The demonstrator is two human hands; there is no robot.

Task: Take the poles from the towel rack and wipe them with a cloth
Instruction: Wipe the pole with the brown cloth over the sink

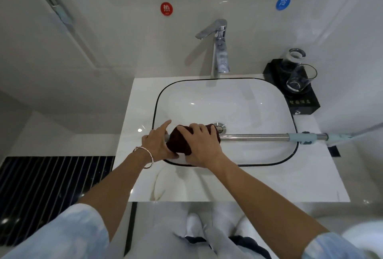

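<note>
Hands met at the pole's (252, 137) left end over the sink (238, 101): the left hand (158, 144) pinched the bare tip, forefinger out, while the right hand (200, 144) clenched the cloth (179, 144) around the shaft. Pole lay level across the sink. It looked light, stiff and slick; the soft cloth gave grip, so holding the bare end seemed wise.

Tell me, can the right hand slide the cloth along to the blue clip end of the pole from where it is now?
Probably yes. The right hand grips the dark cloth around the pole, and the bare metal up to the blue clip lies open over the sink. The left hand steadies the near end.
</note>
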